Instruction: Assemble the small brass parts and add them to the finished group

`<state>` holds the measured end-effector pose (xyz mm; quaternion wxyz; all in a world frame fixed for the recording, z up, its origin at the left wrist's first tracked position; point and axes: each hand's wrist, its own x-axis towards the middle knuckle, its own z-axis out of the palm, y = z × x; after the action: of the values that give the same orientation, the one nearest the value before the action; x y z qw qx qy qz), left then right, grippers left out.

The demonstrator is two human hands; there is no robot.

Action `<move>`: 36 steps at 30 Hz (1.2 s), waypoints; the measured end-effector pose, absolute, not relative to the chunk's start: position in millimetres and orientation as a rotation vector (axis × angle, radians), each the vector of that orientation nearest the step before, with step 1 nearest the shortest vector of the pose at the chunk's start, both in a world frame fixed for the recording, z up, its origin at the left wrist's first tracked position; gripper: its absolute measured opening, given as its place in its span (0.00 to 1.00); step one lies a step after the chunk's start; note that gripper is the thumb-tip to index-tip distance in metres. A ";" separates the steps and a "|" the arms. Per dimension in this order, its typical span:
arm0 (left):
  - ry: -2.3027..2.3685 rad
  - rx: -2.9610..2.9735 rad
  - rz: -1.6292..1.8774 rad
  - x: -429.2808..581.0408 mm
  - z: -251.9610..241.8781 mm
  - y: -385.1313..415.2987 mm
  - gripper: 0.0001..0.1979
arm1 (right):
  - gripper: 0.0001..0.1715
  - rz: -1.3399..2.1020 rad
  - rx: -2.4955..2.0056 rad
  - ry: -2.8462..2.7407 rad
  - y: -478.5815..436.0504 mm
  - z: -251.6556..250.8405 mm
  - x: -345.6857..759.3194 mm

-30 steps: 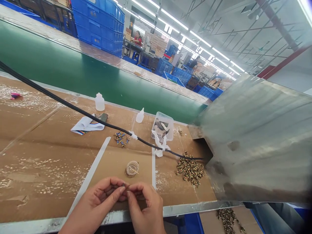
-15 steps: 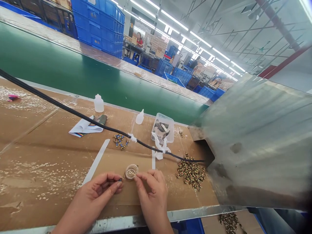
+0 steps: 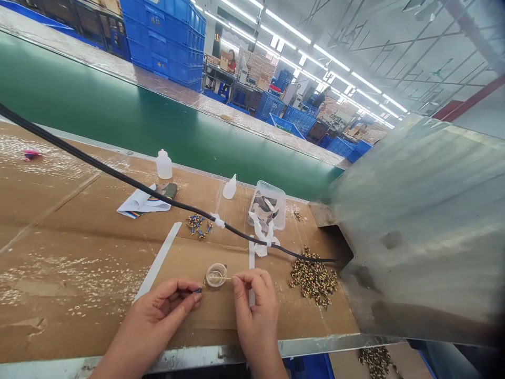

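Observation:
My left hand [image 3: 163, 314] pinches a small dark blue piece [image 3: 198, 290] between thumb and fingertips, left of a small round clear dish [image 3: 216, 270]. In my right hand [image 3: 257, 305] a thin pale stick [image 3: 226, 278] is pinched, its far end over the dish. Beyond the dish lies a small pile of blue and yellow pieces [image 3: 196, 225]. A larger heap of small black, yellow and red pieces [image 3: 313, 279] is on the cardboard to the right of my right hand.
A black cable [image 3: 102, 167] crosses above the cardboard. Two white bottles [image 3: 164, 165] and a clear plastic box [image 3: 279, 205] stand near the green belt [image 3: 165, 121]. On the right rises a metal housing [image 3: 426, 226]. A person [image 3: 231, 62] sits far back.
My right hand has moved right, away from the dish, and more of the stick shows. My left hand still pinches the blue piece. The whole view has shifted slightly.

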<state>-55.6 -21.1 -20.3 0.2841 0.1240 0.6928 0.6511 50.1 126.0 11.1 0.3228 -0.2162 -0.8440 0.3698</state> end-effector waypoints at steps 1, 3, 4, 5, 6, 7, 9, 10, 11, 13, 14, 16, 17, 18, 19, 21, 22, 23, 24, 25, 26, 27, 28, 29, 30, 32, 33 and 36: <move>1.853 0.324 1.741 -55.6 -19.3 -20.9 0.17 | 0.09 0.986 -0.572 -2.190 126.4 13.4 51.6; 1.847 0.314 1.742 -55.8 -16.4 -20.5 0.17 | 0.09 1.011 -0.571 -2.159 125.8 18.8 55.0; 1.846 0.317 1.744 -55.8 -14.7 -20.3 0.17 | 0.09 1.017 -0.559 -2.157 124.8 21.6 56.6; 1.848 0.321 1.746 -55.9 -13.0 -20.1 0.16 | 0.09 1.022 -0.543 -2.163 123.3 24.2 57.9; 1.850 0.325 1.745 -55.9 -11.5 -19.8 0.16 | 0.09 1.025 -0.523 -2.174 121.6 26.3 58.8; 1.849 0.324 1.743 -55.9 -10.2 -19.6 0.15 | 0.08 1.025 -0.504 -2.186 119.8 28.0 59.2; 1.844 0.312 1.745 -55.8 -9.1 -19.2 0.15 | 0.08 1.026 -0.473 -2.206 116.5 29.7 58.9; 1.842 0.304 1.746 -55.7 -9.2 -19.1 0.15 | 0.08 1.024 -0.465 -2.209 115.2 29.8 58.3; 1.844 0.299 1.745 -55.6 -9.6 -19.1 0.15 | 0.08 1.020 -0.462 -2.211 114.2 29.6 57.6; 1.848 0.303 1.744 -55.6 -11.2 -19.2 0.15 | 0.08 1.008 -0.460 -2.214 113.1 29.0 56.4; 1.852 0.309 1.743 -55.7 -12.0 -19.4 0.15 | 0.08 1.001 -0.461 -2.215 112.8 28.8 56.0; 1.852 0.321 1.747 -56.0 -13.2 -19.8 0.15 | 0.08 0.986 -0.460 -2.222 112.3 28.7 55.6; 1.849 0.329 1.748 -56.2 -13.6 -20.0 0.15 | 0.08 0.976 -0.460 -2.228 111.9 28.7 55.7; 1.848 0.335 1.746 -56.4 -13.9 -20.1 0.14 | 0.08 0.963 -0.455 -2.236 111.4 28.9 55.8; 1.849 0.342 1.740 -56.6 -14.1 -20.2 0.14 | 0.08 0.947 -0.449 -2.245 110.7 29.0 56.1; 1.851 0.352 1.734 -56.9 -14.3 -20.1 0.14 | 0.07 0.911 -0.429 -2.262 109.1 29.4 56.8; 1.855 0.351 1.736 -57.0 -14.4 -20.0 0.14 | 0.06 0.892 -0.419 -2.268 108.3 29.6 57.3; 1.857 0.348 1.742 -57.0 -14.3 -19.9 0.14 | 0.06 0.871 -0.405 -2.275 107.5 30.0 57.9; 1.857 0.346 1.750 -57.0 -14.1 -20.0 0.14 | 0.06 0.851 -0.393 -2.283 106.9 30.5 58.4; 1.854 0.348 1.754 -56.9 -13.8 -20.1 0.14 | 0.06 0.832 -0.385 -2.291 106.5 31.1 59.0; 1.853 0.351 1.755 -56.8 -13.3 -20.4 0.14 | 0.06 0.813 -0.378 -2.296 106.3 31.8 59.6; 1.853 0.360 1.754 -56.7 -12.7 -20.7 0.14 | 0.06 0.798 -0.375 -2.300 106.3 32.6 60.1; 1.856 0.374 1.753 -56.6 -12.0 -20.9 0.13 | 0.06 0.787 -0.375 -2.302 106.6 33.3 60.5; 1.860 0.392 1.750 -56.5 -11.3 -21.1 0.13 | 0.06 0.781 -0.375 -2.301 107.1 34.0 60.7; 1.863 0.409 1.748 -56.5 -10.7 -21.2 0.12 | 0.07 0.780 -0.379 -2.299 107.8 34.7 60.6; 1.863 0.447 1.751 -56.5 -9.7 -21.2 0.11 | 0.07 0.789 -0.385 -2.293 109.4 35.6 60.0; 1.859 0.463 1.751 -56.5 -9.3 -21.1 0.11 | 0.06 0.797 -0.393 -2.288 110.3 35.8 59.4; 1.847 0.499 1.749 -56.4 -7.9 -20.2 0.11 | 0.06 0.818 -0.407 -2.291 112.4 36.2 57.5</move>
<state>-56.4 -20.2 -7.9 0.2712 0.1852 0.6860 0.6493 57.5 112.4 36.2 0.3311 -0.1559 -0.8764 0.3129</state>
